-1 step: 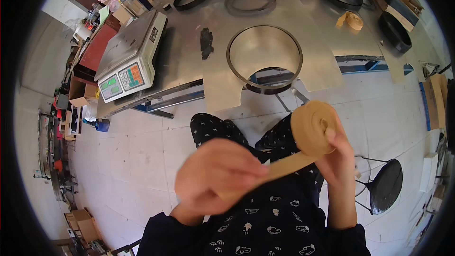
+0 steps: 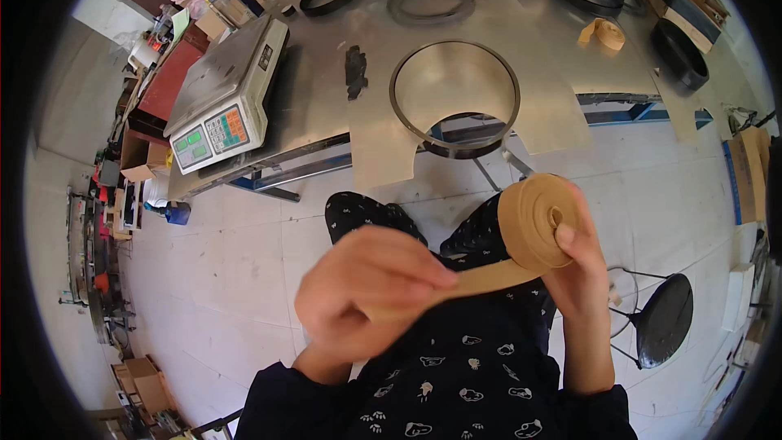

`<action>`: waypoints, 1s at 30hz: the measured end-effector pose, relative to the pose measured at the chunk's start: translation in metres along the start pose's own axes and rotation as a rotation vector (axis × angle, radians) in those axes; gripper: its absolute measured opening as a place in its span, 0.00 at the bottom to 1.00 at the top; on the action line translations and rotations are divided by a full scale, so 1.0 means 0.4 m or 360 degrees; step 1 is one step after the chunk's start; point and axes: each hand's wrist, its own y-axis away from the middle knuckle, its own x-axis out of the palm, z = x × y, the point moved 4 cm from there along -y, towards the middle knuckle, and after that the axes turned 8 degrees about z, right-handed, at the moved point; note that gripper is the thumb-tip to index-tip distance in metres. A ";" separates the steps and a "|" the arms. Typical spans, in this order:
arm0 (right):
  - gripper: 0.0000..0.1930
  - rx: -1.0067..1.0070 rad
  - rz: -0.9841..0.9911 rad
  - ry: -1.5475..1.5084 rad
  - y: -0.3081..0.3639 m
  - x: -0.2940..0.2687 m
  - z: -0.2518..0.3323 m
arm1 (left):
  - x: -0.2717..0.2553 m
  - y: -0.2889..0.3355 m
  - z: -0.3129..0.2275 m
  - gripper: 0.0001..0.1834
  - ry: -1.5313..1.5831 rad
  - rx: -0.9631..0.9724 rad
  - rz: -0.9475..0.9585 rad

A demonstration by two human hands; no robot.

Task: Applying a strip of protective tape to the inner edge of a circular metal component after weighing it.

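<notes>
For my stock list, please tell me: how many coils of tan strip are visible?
2: the held coil in the right hand, and another coil on the metal table, toward the right. Others may be hidden.

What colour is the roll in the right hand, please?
The roll is tan; it shows best in the head view.
</notes>
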 end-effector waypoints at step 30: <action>0.46 -0.0532 0.0427 0.2141 0.027 0.088 -0.078 | 0.148 0.111 0.183 0.04 0.0742 -0.1040 -0.0653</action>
